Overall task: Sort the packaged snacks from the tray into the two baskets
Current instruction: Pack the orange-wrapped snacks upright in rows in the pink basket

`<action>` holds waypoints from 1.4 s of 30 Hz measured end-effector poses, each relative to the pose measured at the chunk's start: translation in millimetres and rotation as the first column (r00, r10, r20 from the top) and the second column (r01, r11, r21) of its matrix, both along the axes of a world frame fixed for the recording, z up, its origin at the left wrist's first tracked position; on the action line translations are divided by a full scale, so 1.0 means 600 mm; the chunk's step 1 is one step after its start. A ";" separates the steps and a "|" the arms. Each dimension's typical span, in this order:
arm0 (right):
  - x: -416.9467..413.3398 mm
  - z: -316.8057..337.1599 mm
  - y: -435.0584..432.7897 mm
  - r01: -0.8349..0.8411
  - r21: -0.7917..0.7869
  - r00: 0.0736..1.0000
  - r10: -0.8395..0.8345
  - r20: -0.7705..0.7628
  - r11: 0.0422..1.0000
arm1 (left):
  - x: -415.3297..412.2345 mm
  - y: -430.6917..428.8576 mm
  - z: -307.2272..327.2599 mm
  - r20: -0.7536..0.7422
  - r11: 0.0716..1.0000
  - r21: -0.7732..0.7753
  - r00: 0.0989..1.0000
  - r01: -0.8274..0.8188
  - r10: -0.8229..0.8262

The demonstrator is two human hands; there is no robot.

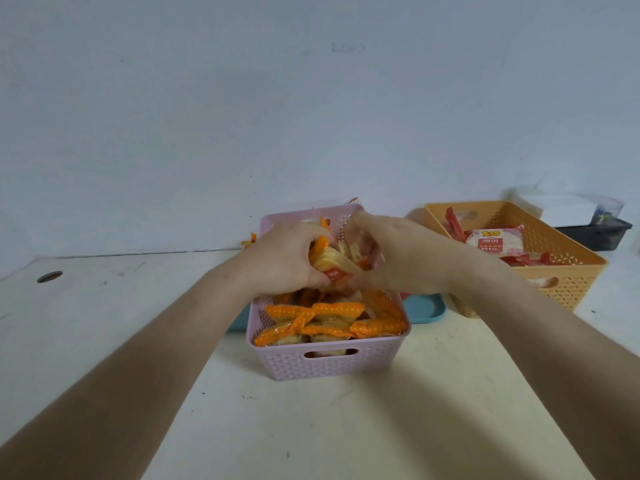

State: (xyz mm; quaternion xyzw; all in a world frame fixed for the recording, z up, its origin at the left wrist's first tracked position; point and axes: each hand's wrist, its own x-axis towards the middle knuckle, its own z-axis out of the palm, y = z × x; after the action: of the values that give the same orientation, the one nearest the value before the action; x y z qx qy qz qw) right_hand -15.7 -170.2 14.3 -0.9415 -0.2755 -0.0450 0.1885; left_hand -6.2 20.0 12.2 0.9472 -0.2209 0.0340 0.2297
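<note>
A pink basket stands in the middle of the table, filled with several orange-edged snack packets. Both my hands hover over its middle. My left hand is shut on a bunch of orange-edged packets, and my right hand grips the same bunch from the right. An orange basket at the right holds red-and-white snack packets. A blue tray lies behind the pink basket, mostly hidden by it and by my arms.
A dark box with white paper on it sits at the far right behind the orange basket. A round hole is in the table at the far left. A pale wall rises right behind the table.
</note>
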 end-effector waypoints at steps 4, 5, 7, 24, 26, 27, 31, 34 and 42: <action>0.010 -0.008 0.007 0.011 0.079 0.999 -0.013 0.036 0.997 | 0.007 -0.011 -0.002 -0.166 0.966 -0.258 0.985 0.007 -0.052; 0.011 -0.011 0.006 0.012 0.093 0.998 -0.018 0.064 0.996 | 0.014 -0.007 -0.002 -0.205 0.952 -0.306 0.978 -0.021 -0.045; 0.011 -0.015 0.004 0.014 0.071 0.996 -0.020 0.088 0.997 | 0.028 0.002 -0.004 -0.246 0.959 -0.279 0.969 -0.053 -0.018; 0.003 -0.015 -0.026 0.181 0.478 0.957 -0.267 0.118 0.860 | 0.056 -0.054 -0.001 -0.271 0.980 0.106 0.953 0.170 -0.136; 0.004 -0.012 -0.031 0.197 0.577 0.948 -0.304 0.094 0.793 | 0.056 -0.044 0.006 -0.249 0.985 0.126 0.965 0.119 -0.084; 0.005 -0.011 -0.033 0.201 0.607 0.945 -0.316 0.088 0.769 | 0.051 -0.041 0.011 -0.174 0.976 0.201 0.984 0.080 -0.045; 0.011 -0.014 -0.031 0.221 0.584 0.945 -0.321 0.071 0.781 | 0.006 -0.054 0.021 -0.019 0.977 0.173 0.993 0.122 -0.121; 0.014 -0.016 -0.025 0.223 0.547 0.951 -0.304 0.061 0.807 | -0.014 -0.074 0.008 -0.027 0.941 0.248 0.973 0.231 -0.231; 0.019 -0.005 -0.022 0.162 0.455 0.975 -0.213 0.064 0.876 | -0.006 -0.079 -0.004 -0.021 0.927 0.318 0.979 0.200 -0.204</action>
State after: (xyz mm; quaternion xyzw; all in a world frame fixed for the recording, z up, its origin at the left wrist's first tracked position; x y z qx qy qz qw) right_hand -4.3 -183.6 11.3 -0.8913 -0.1754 -0.1780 0.3784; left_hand -9.8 -27.4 9.6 0.9439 -0.3212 -0.0201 0.0747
